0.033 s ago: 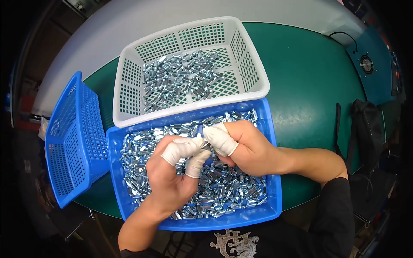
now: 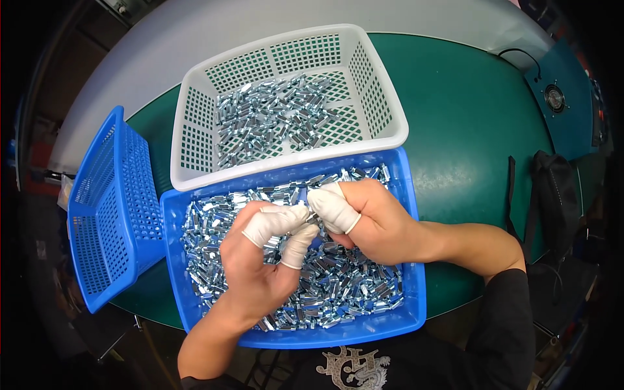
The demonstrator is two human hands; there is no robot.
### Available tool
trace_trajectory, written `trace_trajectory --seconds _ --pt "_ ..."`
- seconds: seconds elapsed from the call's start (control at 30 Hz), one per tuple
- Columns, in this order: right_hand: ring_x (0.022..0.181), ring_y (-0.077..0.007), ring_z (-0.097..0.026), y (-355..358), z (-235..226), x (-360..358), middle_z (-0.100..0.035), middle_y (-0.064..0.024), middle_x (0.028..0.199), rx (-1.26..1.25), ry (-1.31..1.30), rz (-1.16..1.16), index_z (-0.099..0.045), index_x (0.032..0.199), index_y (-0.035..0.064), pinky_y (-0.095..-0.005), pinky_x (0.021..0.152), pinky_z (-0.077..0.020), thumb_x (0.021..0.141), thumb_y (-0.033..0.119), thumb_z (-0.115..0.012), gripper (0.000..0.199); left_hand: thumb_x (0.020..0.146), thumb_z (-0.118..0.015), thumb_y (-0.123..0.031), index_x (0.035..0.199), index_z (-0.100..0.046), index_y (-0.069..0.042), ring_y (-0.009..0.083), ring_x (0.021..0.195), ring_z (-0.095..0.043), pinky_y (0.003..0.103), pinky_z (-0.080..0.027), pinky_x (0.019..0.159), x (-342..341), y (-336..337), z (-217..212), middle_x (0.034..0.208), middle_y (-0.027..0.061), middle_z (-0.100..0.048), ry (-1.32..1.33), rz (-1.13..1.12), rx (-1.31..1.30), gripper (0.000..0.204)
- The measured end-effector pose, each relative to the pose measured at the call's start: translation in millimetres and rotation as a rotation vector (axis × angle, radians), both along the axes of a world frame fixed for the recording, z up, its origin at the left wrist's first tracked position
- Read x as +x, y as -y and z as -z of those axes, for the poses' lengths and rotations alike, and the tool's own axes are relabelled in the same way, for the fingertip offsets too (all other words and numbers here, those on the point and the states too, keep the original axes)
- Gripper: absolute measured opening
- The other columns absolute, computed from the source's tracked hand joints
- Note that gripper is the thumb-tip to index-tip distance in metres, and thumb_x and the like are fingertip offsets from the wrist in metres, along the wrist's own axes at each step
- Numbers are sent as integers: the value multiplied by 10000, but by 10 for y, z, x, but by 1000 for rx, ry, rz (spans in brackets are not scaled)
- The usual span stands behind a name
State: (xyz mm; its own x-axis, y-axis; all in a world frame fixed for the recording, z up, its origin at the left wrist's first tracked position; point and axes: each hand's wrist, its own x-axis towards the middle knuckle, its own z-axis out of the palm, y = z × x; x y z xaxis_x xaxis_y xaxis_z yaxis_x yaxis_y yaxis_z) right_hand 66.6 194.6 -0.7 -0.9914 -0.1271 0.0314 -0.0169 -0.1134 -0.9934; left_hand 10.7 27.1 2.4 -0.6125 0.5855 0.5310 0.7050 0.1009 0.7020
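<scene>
My left hand (image 2: 260,244) is closed in a pinch, with white finger cots on its thumb and forefinger. Facing it, my right hand (image 2: 374,218) is closed too, its fingertips likewise in white cots. A small silver metal piece, seemingly a hex standoff (image 2: 311,218), shows between the touching fingertips, mostly hidden by them. Both hands are above a blue tub (image 2: 416,286) filled with many loose silver hex standoffs (image 2: 344,289). Behind it, a white perforated basket (image 2: 383,140) holds a smaller heap of similar standoffs (image 2: 273,117).
An empty-looking blue perforated basket (image 2: 97,240) leans on its side at the left, against the tub. The table has a green mat (image 2: 455,130). At the far right stand a teal box with a round fan (image 2: 554,97) and a black bag (image 2: 552,195).
</scene>
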Motion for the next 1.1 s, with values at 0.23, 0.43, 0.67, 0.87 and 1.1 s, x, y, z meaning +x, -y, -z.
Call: trace_trajectory --seconds 0.23,0.43,0.67,0.87,1.1 --pt "467 -50 -414 13 15 -8 -461 13 520 155 -232 133 -511 707 28 -238 437 -344 979 189 -428 327 847 -656 -243 1069 -583 33 182 710 -584 297 -469 656 -114 111 -67 837 109 -632 159 -52 -54 362" --pt "460 -107 -392 -3 1 5 -493 -71 529 123 -133 188 -543 684 -19 -308 434 -317 938 158 -495 313 915 -557 -156 967 -623 37 138 557 -579 258 -459 528 -94 94 -6 761 105 -624 398 129 -143 210" --pt "481 -45 -365 -12 25 -56 -433 22 542 -30 -61 289 -459 651 55 -222 452 -316 986 220 -405 377 792 -656 32 982 -646 21 56 652 -460 194 -382 600 -284 131 -35 721 -21 -508 221 -198 53 191" --pt "486 -44 -381 -35 19 29 -448 7 512 15 -144 227 -530 676 -2 -268 421 -316 955 229 -486 365 812 -649 3 1177 -528 24 50 678 -495 183 -425 607 -314 -37 -21 819 14 -587 337 -273 192 385" --pt "497 -49 -372 25 -1 7 -438 18 555 35 -133 215 -466 666 42 -233 463 -331 982 224 -420 367 705 -733 -159 833 -650 12 325 713 -558 415 -436 662 -92 -9 102 745 124 -577 -49 -58 -641 228"
